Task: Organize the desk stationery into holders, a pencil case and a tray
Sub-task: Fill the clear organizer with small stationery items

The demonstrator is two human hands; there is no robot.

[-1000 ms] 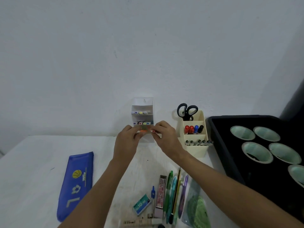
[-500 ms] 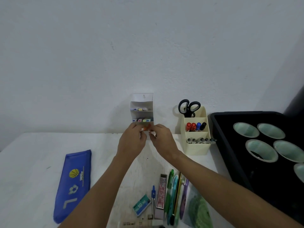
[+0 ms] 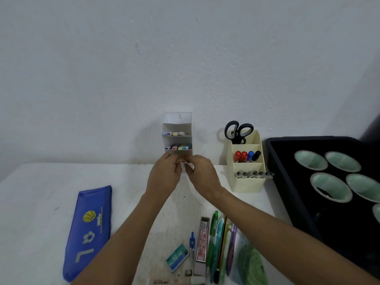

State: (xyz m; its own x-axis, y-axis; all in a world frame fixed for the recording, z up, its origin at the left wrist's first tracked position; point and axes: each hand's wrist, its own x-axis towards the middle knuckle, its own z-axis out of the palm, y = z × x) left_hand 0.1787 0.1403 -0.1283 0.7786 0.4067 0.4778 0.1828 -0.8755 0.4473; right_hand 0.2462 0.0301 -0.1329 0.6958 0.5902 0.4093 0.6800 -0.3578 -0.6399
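1. Fingers [image 3: 178, 166] of both hands meet just in front of the lowest shelf of the white holder [image 3: 178, 128]. The left hand [image 3: 164, 177] and the right hand [image 3: 202, 177] each pinch small markers [image 3: 181, 161], of which only red and orange ends show between the fingertips.
2. These markers look light, stiff and smooth, so I judge that they can slip or roll if the pinch is loose. Taking them by the middle of the barrel, with the caps pointing outward like the ones above, seems the best hold.
3. The white holder looks thin and light. It may slide back or tip when something is pushed into it, so a gentle push is wise.
4. Above the fingers, two shelves already carry rows of markers. Right of them stands the cream holder [image 3: 246, 165] with scissors [image 3: 238, 131], and further right the black tray [image 3: 287, 182].
5. Below the fingers, on the bench [image 3: 30, 202], lie loose pens [image 3: 216, 243], and left of them the blue pencil case [image 3: 88, 233].
6. Hidden: the lowest shelf is behind the hands, so I cannot tell how many markers are held, nor if they are already inside. The bottom edge cuts off several items.
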